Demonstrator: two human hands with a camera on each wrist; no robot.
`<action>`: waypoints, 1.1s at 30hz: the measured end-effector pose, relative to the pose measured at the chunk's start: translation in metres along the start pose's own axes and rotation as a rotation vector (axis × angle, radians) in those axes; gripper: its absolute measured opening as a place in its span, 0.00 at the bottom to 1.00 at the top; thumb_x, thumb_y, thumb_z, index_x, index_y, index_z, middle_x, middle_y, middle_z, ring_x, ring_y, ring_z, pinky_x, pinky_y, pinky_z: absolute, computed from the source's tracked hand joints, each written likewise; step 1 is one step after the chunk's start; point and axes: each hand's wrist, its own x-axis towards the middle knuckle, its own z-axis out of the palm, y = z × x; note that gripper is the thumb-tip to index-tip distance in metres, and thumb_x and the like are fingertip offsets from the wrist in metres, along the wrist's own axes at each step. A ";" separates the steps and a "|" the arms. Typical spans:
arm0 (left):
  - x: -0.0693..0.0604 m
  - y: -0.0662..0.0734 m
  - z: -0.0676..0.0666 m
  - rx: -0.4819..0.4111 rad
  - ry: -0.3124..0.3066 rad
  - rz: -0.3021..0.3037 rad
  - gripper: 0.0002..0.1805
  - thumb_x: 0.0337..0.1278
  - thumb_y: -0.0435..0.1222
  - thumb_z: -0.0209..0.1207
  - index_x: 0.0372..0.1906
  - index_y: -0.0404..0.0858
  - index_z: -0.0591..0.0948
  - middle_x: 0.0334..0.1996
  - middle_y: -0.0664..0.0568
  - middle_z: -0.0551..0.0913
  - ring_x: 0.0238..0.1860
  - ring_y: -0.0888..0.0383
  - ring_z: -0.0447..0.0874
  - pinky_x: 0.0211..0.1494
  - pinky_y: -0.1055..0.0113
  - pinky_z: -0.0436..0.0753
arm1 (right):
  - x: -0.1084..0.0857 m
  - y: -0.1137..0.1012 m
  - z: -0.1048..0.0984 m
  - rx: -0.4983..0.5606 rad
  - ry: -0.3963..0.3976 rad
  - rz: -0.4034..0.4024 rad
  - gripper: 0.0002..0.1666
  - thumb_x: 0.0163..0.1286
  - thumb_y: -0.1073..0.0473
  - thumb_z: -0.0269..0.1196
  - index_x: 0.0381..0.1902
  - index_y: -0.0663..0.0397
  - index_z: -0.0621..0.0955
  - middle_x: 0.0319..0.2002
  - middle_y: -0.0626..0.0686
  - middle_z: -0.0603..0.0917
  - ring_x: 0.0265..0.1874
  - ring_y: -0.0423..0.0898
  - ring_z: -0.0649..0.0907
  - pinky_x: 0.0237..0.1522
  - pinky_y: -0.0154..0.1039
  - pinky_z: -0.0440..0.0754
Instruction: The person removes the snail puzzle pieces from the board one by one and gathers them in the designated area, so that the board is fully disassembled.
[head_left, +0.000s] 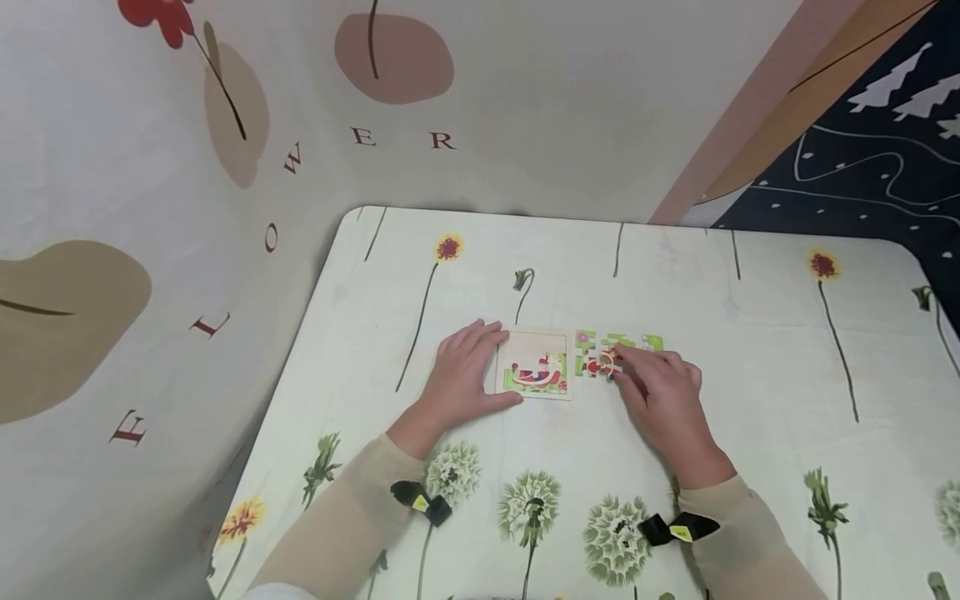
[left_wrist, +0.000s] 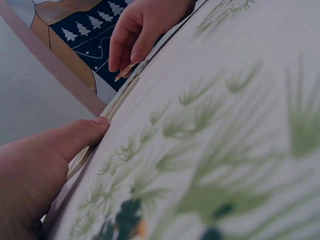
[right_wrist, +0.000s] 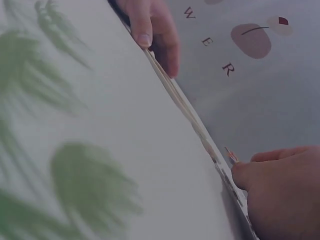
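Note:
A small wooden jigsaw tray lies on the table, its lower part filled with colourful pieces and its upper part bare wood. My left hand holds the tray at its left side, fingers by the upper left corner and thumb at the near edge. Just right of the tray, my right hand pinches a jigsaw piece between thumb and fingers. In the left wrist view this piece is tilted, raised off the table. Several loose jigsaw pieces lie under and around the right fingertips, partly hidden.
The table has a white cover printed with flowers and dandelions. Behind it and to the left hangs a pale cloth with printed letters and shapes. A dark panel with white trees is at the back right.

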 end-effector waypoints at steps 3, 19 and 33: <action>0.001 0.001 0.000 0.001 0.000 0.001 0.55 0.49 0.63 0.77 0.78 0.39 0.71 0.80 0.46 0.67 0.82 0.44 0.57 0.80 0.41 0.59 | -0.003 0.004 -0.002 -0.004 0.003 -0.009 0.25 0.75 0.61 0.70 0.68 0.51 0.84 0.63 0.58 0.86 0.57 0.60 0.78 0.59 0.66 0.62; 0.000 0.001 0.000 -0.005 -0.007 -0.009 0.55 0.49 0.62 0.77 0.78 0.39 0.71 0.80 0.46 0.67 0.82 0.44 0.56 0.80 0.42 0.58 | -0.010 0.011 -0.005 -0.051 0.106 -0.137 0.22 0.67 0.67 0.75 0.60 0.57 0.89 0.58 0.59 0.89 0.55 0.64 0.78 0.54 0.67 0.66; 0.000 0.003 -0.003 0.001 -0.011 -0.002 0.54 0.49 0.62 0.77 0.77 0.39 0.72 0.80 0.46 0.68 0.82 0.44 0.56 0.80 0.41 0.59 | -0.010 0.011 -0.003 -0.036 0.106 -0.134 0.17 0.67 0.68 0.73 0.54 0.56 0.90 0.60 0.62 0.85 0.58 0.67 0.74 0.52 0.69 0.65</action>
